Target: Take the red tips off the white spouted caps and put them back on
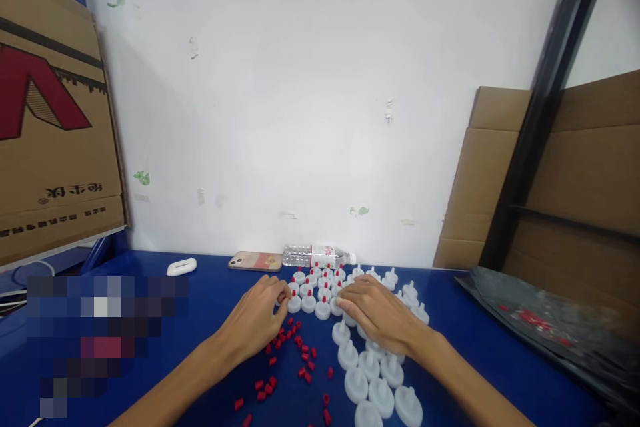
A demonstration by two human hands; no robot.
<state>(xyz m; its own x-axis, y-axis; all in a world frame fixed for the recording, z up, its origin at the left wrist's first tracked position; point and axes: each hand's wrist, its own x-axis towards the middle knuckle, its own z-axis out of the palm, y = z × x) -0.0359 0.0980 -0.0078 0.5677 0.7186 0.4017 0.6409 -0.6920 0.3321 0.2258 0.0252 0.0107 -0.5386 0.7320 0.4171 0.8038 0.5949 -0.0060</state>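
My left hand (pixel 256 317) is curled, thumb and forefinger drawn together beside the front row of white nozzle caps (pixel 308 303) with red tips. What its fingertips hold, if anything, is hidden. Reaching over the white caps, my right hand (pixel 377 313) has its thumb and fingers closed at a white nozzle cap (pixel 337 307), partly covered by the fingers. Small red tip covers (pixel 305 356) lie loose in front of and between the hands. Bare white nozzle caps (pixel 383 397), without red tips, stand below and around my right hand.
A water bottle (pixel 317 255) and a phone (pixel 255 261) lie along the wall, with a white case (pixel 181 267) farther left. A cardboard box (pixel 60 113) stands left. At right, a dark plastic bag (pixel 540 313) holds red pieces.
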